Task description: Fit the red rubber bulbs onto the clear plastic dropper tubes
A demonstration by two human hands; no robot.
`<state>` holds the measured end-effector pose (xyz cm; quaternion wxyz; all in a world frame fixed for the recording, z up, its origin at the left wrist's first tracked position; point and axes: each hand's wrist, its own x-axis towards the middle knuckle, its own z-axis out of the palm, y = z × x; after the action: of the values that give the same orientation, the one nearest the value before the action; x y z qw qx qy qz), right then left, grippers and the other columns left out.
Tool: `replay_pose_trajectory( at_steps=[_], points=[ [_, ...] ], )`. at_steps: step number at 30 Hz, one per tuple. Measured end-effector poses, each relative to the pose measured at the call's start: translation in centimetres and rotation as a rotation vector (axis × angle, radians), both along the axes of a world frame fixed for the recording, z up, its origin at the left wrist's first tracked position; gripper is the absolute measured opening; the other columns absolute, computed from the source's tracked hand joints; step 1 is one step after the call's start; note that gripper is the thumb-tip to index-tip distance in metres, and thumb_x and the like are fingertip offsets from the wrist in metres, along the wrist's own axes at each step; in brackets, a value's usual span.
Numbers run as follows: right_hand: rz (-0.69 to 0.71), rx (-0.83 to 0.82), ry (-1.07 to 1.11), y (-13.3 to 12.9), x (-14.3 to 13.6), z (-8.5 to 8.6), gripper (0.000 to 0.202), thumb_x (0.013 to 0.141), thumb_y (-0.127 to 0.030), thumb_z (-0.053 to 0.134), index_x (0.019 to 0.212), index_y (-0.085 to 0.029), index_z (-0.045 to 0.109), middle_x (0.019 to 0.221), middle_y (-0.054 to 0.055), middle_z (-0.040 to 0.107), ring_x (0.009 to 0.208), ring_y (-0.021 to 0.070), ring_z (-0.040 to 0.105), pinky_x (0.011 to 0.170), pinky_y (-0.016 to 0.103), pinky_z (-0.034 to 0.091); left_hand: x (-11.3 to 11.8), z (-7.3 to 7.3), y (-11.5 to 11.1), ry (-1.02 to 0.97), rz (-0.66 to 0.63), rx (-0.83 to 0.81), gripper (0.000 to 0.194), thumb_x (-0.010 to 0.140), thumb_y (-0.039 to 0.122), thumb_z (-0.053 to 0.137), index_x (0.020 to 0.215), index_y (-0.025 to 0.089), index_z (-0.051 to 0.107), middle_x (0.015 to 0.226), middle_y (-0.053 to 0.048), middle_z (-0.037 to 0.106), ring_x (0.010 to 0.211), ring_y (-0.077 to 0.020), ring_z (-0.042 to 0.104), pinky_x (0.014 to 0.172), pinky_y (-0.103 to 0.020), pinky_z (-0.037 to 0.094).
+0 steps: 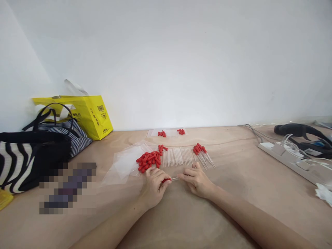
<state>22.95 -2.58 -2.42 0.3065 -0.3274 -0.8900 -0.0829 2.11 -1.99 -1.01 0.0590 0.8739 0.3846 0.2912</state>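
My left hand [155, 186] pinches a red rubber dropper bulb [166, 180] between thumb and fingers. From the bulb a thin clear dropper tube [175, 178] runs across to my right hand [196, 179], whose fingers are closed on its other end. Whether the tube sits inside the bulb or only touches it, I cannot tell. Just beyond my left hand lies a pile of loose red bulbs [148, 160]. A row of clear tubes [178, 157] lies side by side in front of both hands. Several droppers with red bulbs fitted [203, 154] rest beyond my right hand.
Clear plastic bags [124, 162] lie flat at the left of the pile; another bag with red bulbs [168, 132] is near the wall. A yellow bag [100, 117] and black bag [49, 159] stand left. At right are a power strip [287, 162] and cables.
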Motion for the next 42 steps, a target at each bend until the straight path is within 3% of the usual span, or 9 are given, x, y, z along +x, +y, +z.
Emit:
replay_pose_trajectory(
  at_steps=[8, 17, 25, 37, 42],
  points=[
    [-0.024, -0.066, 0.049, -0.6, -1.1, -0.2, 0.029, 0.074, -0.005, 0.035, 0.081, -0.017, 0.059, 0.064, 0.001, 0.052, 0.057, 0.0106, 0.039, 0.063, 0.029, 0.021, 0.4, -0.1, -0.4, 0.005, -0.019, 0.073, 0.017, 0.081, 0.026, 0.045, 0.07, 0.02, 0.055, 0.067, 0.002, 0.06, 0.073, -0.0146, 0.051, 0.087, -0.04, 0.023],
    [-0.036, -0.137, 0.111, -0.7, -1.7, -0.3, 0.023, 0.08, -0.011, 0.036, 0.082, -0.018, 0.058, 0.064, 0.0, 0.053, 0.058, 0.0102, 0.042, 0.062, 0.027, 0.021, 0.5, -0.1, -0.5, 0.018, -0.013, 0.077, 0.016, 0.081, 0.026, 0.045, 0.07, 0.02, 0.055, 0.068, 0.002, 0.061, 0.073, -0.0142, 0.052, 0.087, -0.039, 0.023],
    [-0.031, -0.236, 0.151, -0.4, -1.3, 0.4, 0.023, 0.085, -0.017, 0.035, 0.086, -0.018, 0.058, 0.07, 0.001, 0.057, 0.062, 0.0103, 0.047, 0.065, 0.027, 0.024, -0.1, 0.8, 0.1, 0.058, -0.019, 0.082, 0.014, 0.08, 0.034, 0.05, 0.078, 0.023, 0.058, 0.074, 0.003, 0.064, 0.078, -0.0147, 0.054, 0.092, -0.043, 0.016],
    [-0.04, -0.21, 0.18, -0.7, -1.7, 0.1, 0.027, 0.087, -0.019, 0.033, 0.082, -0.018, 0.059, 0.065, 0.001, 0.056, 0.059, 0.0103, 0.047, 0.062, 0.026, 0.025, 0.1, 0.6, -0.4, 0.027, -0.042, 0.069, 0.019, 0.083, 0.03, 0.044, 0.074, 0.021, 0.058, 0.07, 0.0, 0.063, 0.075, -0.015, 0.052, 0.09, -0.041, 0.02],
    [-0.029, -0.248, 0.126, -0.6, -1.4, 0.6, 0.024, 0.087, -0.019, 0.034, 0.088, -0.018, 0.058, 0.072, 0.002, 0.058, 0.066, 0.011, 0.049, 0.065, 0.026, 0.027, -0.2, 0.7, 0.0, 0.044, -0.022, 0.037, 0.019, 0.084, 0.029, 0.042, 0.077, 0.022, 0.058, 0.073, 0.001, 0.063, 0.077, -0.0153, 0.052, 0.091, -0.042, 0.02]
  ],
)
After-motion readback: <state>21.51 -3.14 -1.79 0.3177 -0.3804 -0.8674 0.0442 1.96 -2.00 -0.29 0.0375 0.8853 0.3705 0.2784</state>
